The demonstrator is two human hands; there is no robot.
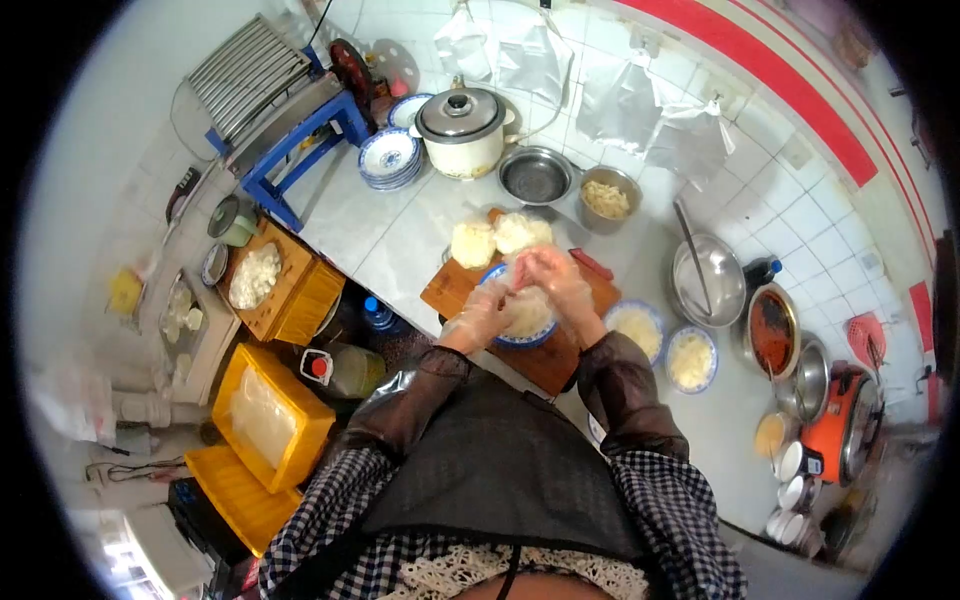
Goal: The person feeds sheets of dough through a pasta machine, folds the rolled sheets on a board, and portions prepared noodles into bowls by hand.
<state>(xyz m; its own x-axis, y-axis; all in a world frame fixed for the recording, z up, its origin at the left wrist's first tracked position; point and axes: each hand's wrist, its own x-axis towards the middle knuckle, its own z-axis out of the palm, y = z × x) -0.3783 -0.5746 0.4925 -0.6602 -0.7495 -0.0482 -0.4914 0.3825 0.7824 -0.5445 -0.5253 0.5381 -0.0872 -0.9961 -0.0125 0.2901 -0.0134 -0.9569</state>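
Both hands wear clear plastic gloves and come together above a blue-rimmed bowl (pixel 518 341) of pale food. My left hand (pixel 480 314) has its fingers drawn in at the bowl's left side. Beside it, my right hand (pixel 558 282) is closed, its fingertips meeting the left ones; what lies between them is too small to make out. A wooden cutting board (pixel 548 372) supports the bowl. Two pale, rounded food lumps (pixel 473 244) sit at the board's far edge. Close to my right hand lies a red-handled item (pixel 591 264), partly hidden.
Bowls of pale shreds (pixel 692 360) stand right of the board. Behind are a lidded pot (pixel 460 130), stacked plates (pixel 390 156) and metal bowls (pixel 537 176). A steel basin (pixel 708 282) and a red sauce pot (pixel 772 335) stand further right. Yellow crates (pixel 317 425) sit low at left.
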